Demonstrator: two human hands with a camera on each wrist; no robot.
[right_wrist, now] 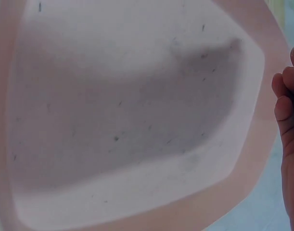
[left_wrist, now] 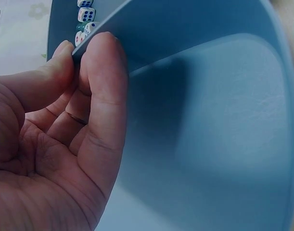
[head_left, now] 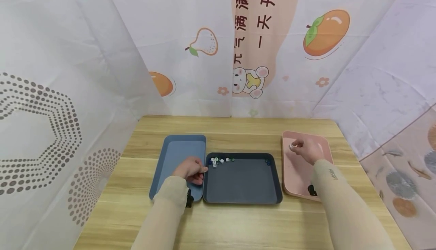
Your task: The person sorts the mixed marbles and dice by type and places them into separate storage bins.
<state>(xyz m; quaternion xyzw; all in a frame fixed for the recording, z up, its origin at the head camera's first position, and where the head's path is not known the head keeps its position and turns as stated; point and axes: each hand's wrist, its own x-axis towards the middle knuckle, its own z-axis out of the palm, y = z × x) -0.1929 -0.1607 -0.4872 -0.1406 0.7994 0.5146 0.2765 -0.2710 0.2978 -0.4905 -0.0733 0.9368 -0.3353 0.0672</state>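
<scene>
Head view: a person's left hand (head_left: pixel 191 170) pinches the rim of a blue tray (head_left: pixel 177 155) on the side facing a dark tray (head_left: pixel 243 182), while the right hand (head_left: pixel 308 151) pinches a small white piece (head_left: pixel 291 146), its markings unclear, over a pink tray (head_left: pixel 296 170). Lettering (head_left: pixel 333 174) on the right sleeve (head_left: pixel 351 208) is too small to read. At least five white dice (head_left: pixel 222 160) cluster at the dark tray's far left; tiny dark pieces (head_left: pixel 267 162), count unclear, sit in its far right corner. Two black devices (head_left: pixel 189 199), one per wrist, partly block the outer trays. Three trays share a wood-grain table (head_left: pixel 252 223) before a fruit-printed cloth (head_left: pixel 190 8) bearing Chinese characters (head_left: pixel 262 22), among them 一, 天 and 开.
</scene>
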